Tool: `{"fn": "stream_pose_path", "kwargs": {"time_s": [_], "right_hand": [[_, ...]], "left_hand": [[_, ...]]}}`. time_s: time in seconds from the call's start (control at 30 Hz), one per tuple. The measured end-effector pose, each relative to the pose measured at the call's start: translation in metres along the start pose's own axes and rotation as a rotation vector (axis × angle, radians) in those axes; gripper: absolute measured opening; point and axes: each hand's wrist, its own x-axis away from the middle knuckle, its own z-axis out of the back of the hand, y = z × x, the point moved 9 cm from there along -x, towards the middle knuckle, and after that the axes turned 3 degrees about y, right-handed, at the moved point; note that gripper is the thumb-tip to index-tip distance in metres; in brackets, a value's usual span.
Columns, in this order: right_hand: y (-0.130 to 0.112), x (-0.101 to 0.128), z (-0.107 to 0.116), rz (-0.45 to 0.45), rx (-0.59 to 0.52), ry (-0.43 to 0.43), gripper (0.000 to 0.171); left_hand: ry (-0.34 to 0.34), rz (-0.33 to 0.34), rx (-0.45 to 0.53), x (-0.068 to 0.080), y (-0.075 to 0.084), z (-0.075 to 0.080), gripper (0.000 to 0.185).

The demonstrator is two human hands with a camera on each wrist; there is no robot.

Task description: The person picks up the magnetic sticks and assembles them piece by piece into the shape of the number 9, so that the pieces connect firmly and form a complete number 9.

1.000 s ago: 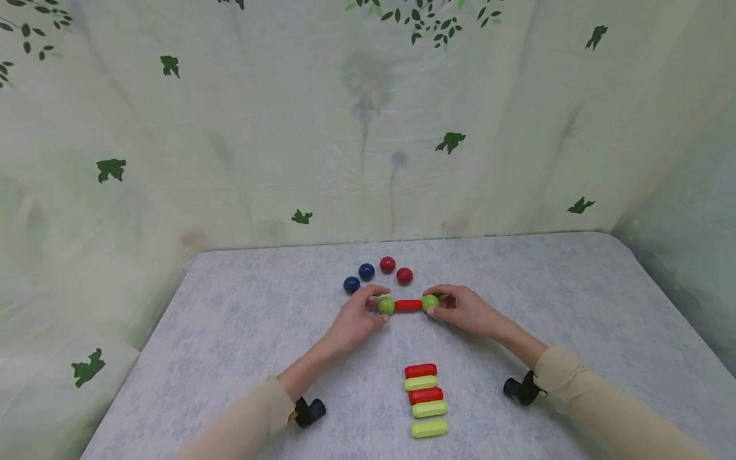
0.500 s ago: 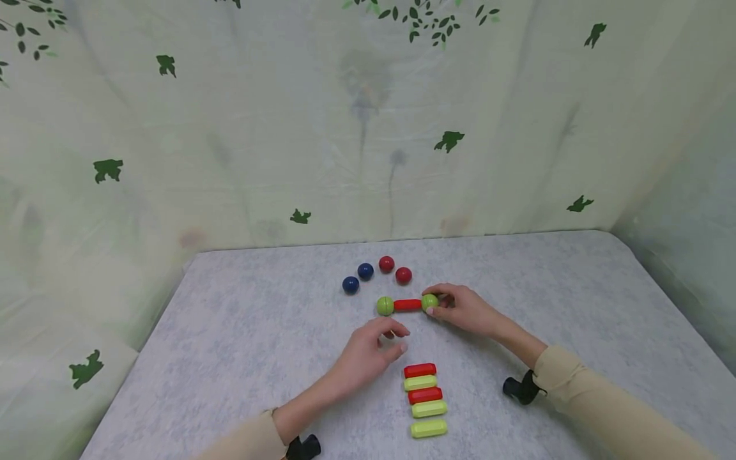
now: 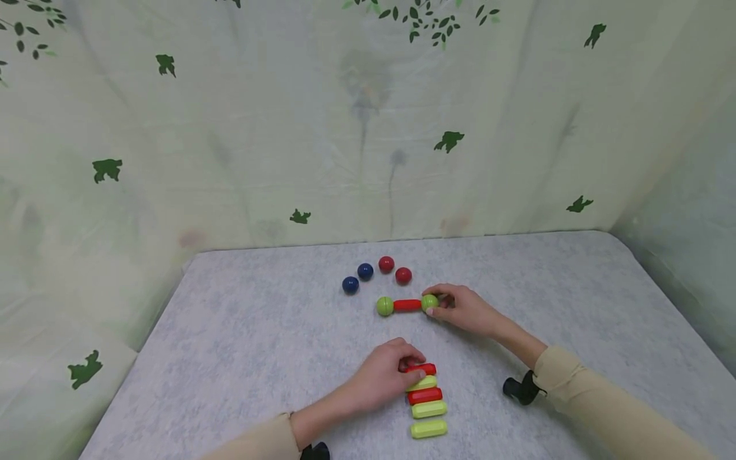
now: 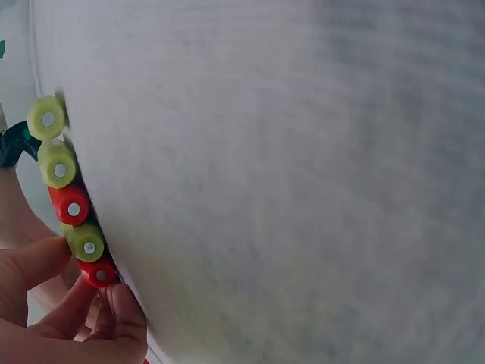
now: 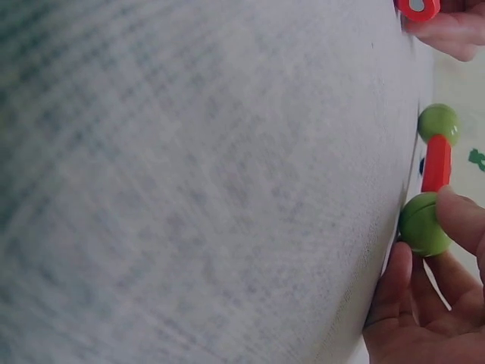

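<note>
Grip of the right hand, head view, pinches a green ball at 1 end of a red bar on the table; the left hand bends over the far end of 5 lined-up rods. Left wrist view: its thumb is at a yellow-green rod, fingers beside a red rod; gripping or not, I cannot tell. Right wrist view: another green ball sits at the bar's far end

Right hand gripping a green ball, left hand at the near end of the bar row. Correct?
Not quite: the left hand is at the far end of the bar row, by a red bar, as the head view shows. The right hand does grip a green ball.
</note>
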Motion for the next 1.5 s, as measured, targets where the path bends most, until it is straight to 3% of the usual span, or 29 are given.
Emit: {"fn": "stream_pose_path", "kwargs": {"time_s": [0.17,0.4,0.67,1.0,1.2,1.37,1.5], "right_hand": [[0.001,0.000,0.001,-0.001,-0.001,0.007,0.038],[0.001,0.001,0.002,0.002,-0.009,0.005,0.038],[0.000,0.002,0.003,0.010,0.000,0.010,0.036],[0.002,0.002,0.002,-0.011,0.005,0.008,0.037],[0.003,0.001,0.001,-0.013,0.003,0.003,0.037],[0.003,0.000,0.000,-0.005,0.002,-0.003,0.036],[0.002,0.000,-0.001,0.002,-0.002,-0.008,0.036]], "left_hand": [[-0.004,-0.021,-0.057,-0.004,0.002,-0.003,0.010],[-0.019,0.006,-0.026,-0.004,-0.002,-0.005,0.011],[0.095,0.060,0.063,-0.002,-0.007,0.009,0.012],[0.299,0.240,0.266,-0.002,-0.033,0.034,0.021],[0.344,0.385,0.476,-0.003,-0.051,0.042,0.027],[0.377,0.403,0.607,-0.005,-0.058,0.049,0.028],[0.393,0.408,0.623,-0.008,-0.062,0.053,0.028]]}}
